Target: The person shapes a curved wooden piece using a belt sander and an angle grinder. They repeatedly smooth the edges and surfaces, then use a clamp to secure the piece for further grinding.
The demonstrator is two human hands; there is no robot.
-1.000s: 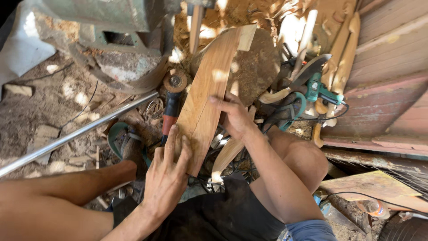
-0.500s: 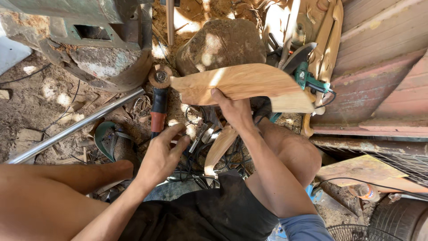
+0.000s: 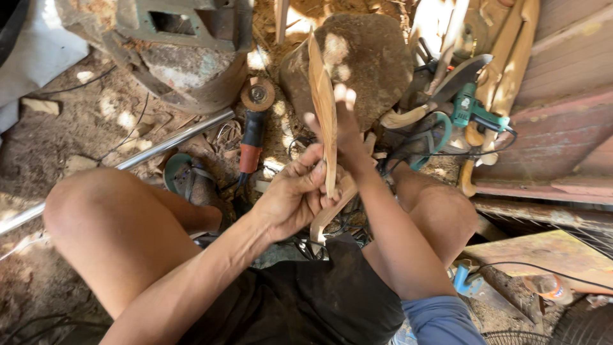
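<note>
I hold a flat, curved piece of pale wood (image 3: 321,96) edge-on and upright in front of me. My left hand (image 3: 290,195) grips its lower end, fingers curled around the edge. My right hand (image 3: 341,128) rests against the right face of the wood, fingers spread upward. The wood stands above a big rounded stone (image 3: 364,57). I sit low with both knees apart.
An angle grinder (image 3: 253,128) with an orange grip lies on the dirt left of the wood. A green power tool (image 3: 472,112) and a curved blade (image 3: 460,73) lie right. A metal pipe (image 3: 159,144) runs diagonally at left, a rusty machine base (image 3: 185,48) behind it. Wooden planks (image 3: 562,83) stand at right.
The wood piece went from lying flat and sideways to standing upright on edge. My left hand rose from the ground and took hold of its lower end.
</note>
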